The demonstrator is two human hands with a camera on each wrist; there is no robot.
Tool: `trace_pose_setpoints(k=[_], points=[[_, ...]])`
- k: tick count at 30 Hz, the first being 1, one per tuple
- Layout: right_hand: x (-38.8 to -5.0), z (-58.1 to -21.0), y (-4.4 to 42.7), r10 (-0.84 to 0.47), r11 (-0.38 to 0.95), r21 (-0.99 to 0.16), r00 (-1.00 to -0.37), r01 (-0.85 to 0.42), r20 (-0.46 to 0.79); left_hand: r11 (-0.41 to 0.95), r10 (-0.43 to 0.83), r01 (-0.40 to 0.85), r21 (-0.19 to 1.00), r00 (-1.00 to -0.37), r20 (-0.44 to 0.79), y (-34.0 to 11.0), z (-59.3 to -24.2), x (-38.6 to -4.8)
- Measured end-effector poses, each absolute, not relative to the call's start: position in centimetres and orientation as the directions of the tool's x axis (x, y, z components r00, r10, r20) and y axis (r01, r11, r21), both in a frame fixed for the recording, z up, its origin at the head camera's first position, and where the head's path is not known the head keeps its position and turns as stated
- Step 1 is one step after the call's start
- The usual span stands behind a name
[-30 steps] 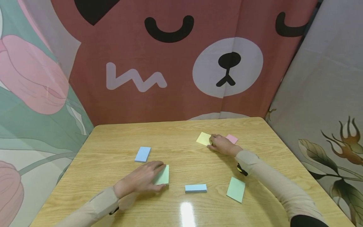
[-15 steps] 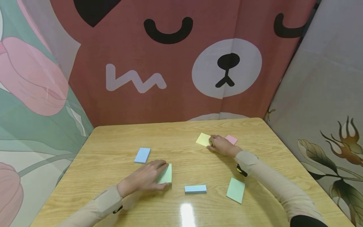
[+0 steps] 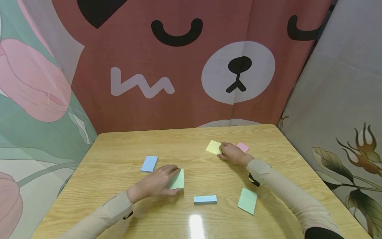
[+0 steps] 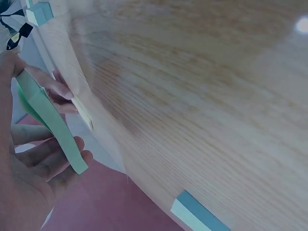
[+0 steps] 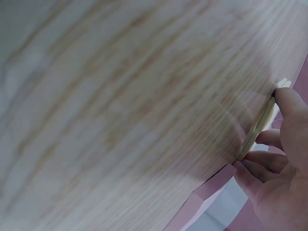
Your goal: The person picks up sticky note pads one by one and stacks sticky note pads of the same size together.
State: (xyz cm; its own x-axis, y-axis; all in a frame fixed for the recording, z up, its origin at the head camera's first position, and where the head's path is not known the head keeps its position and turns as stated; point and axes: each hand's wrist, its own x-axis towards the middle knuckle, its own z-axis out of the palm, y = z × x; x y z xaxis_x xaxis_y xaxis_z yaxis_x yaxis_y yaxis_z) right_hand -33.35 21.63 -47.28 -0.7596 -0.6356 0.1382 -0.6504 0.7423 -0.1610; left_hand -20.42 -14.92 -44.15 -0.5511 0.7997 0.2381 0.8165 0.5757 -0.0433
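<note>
In the head view my left hand [image 3: 156, 182] grips a light green sticky note pad [image 3: 177, 181] left of the table's middle. The left wrist view has this green pad [image 4: 57, 130] edge-on, slightly bent between thumb and fingers, seemingly raised off the tabletop. Farther back, my right hand [image 3: 233, 154] holds a yellow sticky note pad [image 3: 213, 147] by its right side. Thumb and fingertips pinch the yellow pad [image 5: 260, 127] low at the table in the right wrist view, and the palm side hides part of it. Just right of those fingers lies a pink sticky note pad [image 3: 243, 147].
On the wooden table [image 3: 119, 146] lie a blue pad [image 3: 149, 164] at the left, a narrow light blue pad [image 3: 205, 199] near the front middle, and another green pad [image 3: 247, 200] at the front right. Printed cloths [image 3: 134, 109] hang behind and beside the table.
My left hand has shifted right and slightly away from me, carrying the green pad with it. The right hand stays in place on the yellow pad.
</note>
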Motion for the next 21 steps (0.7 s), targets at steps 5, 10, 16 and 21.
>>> trace_pose_setpoints(k=[5, 10, 16, 21], points=[[-33.3, -47.3, 21.7, -0.64, 0.738, -0.157, -0.755, -0.656, 0.142, 0.57, 0.805, 0.819, -0.056, -0.544, 0.236, -14.3, -44.0, -20.7], [-33.4, -47.5, 21.8, -0.639, 0.74, -0.161, -0.758, -0.653, 0.135, 0.571, 0.807, 0.818, -0.066, -0.544, 0.23, -13.8, -44.0, -21.0], [-33.4, -47.5, 21.8, -0.641, 0.737, -0.162, -0.755, -0.656, 0.139, 0.572, 0.805, 0.818, -0.06, -0.546, 0.233, -13.1, -43.9, -21.6], [-33.4, -47.5, 21.8, -0.646, 0.732, -0.144, -0.746, -0.666, 0.163, 0.557, 0.815, 0.828, -0.072, -0.528, 0.238, -12.4, -43.6, -22.1]])
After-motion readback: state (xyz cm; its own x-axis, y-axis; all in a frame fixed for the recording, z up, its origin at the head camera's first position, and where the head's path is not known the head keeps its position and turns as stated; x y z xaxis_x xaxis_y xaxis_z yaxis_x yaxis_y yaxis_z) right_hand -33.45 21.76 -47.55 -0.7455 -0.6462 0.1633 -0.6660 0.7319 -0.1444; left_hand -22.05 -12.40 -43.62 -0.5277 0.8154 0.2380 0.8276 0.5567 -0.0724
